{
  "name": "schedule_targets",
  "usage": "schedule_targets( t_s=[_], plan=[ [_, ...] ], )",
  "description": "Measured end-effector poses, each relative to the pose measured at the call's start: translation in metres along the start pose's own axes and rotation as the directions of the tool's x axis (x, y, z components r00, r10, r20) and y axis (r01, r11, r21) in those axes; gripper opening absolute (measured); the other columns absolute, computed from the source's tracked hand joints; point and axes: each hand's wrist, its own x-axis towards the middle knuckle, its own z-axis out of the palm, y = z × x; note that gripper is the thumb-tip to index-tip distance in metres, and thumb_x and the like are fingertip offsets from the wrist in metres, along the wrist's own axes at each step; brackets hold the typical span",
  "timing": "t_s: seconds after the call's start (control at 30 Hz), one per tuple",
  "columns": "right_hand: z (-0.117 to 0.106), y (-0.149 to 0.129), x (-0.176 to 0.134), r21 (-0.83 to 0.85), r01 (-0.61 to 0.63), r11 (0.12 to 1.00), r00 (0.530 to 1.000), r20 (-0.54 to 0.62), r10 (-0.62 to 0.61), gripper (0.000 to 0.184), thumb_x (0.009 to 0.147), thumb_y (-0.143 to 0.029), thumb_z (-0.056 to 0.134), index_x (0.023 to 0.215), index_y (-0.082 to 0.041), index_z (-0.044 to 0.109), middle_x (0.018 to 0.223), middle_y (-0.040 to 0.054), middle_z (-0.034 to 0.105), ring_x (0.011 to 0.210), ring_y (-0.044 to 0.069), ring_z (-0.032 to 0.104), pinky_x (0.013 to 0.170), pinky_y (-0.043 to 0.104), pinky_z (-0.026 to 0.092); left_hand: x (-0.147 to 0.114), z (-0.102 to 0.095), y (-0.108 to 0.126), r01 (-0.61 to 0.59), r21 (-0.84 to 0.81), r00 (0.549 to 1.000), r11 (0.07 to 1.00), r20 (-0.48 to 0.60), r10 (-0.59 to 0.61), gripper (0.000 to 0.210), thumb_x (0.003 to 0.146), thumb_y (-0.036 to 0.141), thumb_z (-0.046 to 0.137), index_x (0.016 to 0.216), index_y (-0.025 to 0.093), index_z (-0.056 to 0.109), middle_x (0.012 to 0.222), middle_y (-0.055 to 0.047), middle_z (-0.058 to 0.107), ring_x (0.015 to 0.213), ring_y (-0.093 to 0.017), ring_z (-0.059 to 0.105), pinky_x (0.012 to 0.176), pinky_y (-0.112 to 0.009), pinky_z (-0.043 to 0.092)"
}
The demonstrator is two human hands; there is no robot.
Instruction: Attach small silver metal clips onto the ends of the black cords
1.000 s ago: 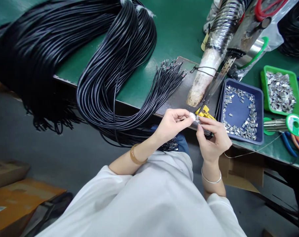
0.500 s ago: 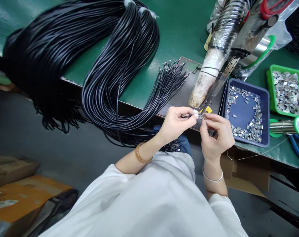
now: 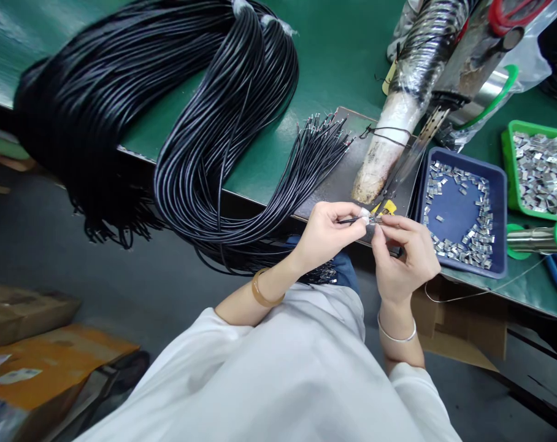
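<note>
My left hand (image 3: pixel 334 230) pinches the end of a black cable (image 3: pixel 347 220) between thumb and forefinger, with white wrapping on a fingertip. Close by on the right, my right hand (image 3: pixel 405 255) has its thumb and forefinger closed on what looks like thin solder wire. A small silvery piece (image 3: pixel 374 218) shows at the cable end between the two hands; its exact shape is too small to tell. Just above the fingertips, the narrow tip of a soldering iron (image 3: pixel 400 169) points down at this spot. A yellow piece (image 3: pixel 389 207) lies behind the fingers.
A large bundle of black cables (image 3: pixel 223 153) covers the green table (image 3: pixel 338 55) on the left. At right are a blue tray (image 3: pixel 503 215) and a green tray (image 3: pixel 511 162), both with small metal shells. A wrapped duct (image 3: pixel 389 129) and a solder spool (image 3: pixel 531 239) stand nearby.
The camera view has shifted slightly. Both hands keep nearly the same place and grip, with the fingertips moving only a little at the cable end.
</note>
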Motion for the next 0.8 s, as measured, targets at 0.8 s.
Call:
schedule_targets(
  t_s=[0.8],
  plan=[
    [-0.0062, -0.0022, 0.0010, 0.038, 0.020, 0.999, 0.999, 0.028, -0.021, 0.017, 0.079, -0.012, 0.071, 0.087, -0.024, 0.063, 0.100, 0.0021, 0.073, 0.090, 0.018, 0.071, 0.078, 0.035, 0.061, 0.0001, -0.0015, 0.0027, 0.003, -0.039, 0.999, 0.999, 0.048, -0.001, 0.012, 0.073, 0.022, 0.072, 0.077, 0.010, 0.072, 0.073, -0.003, 0.070, 0.066, -0.010, 0.061, 0.063, -0.019, 0.052]
  ],
)
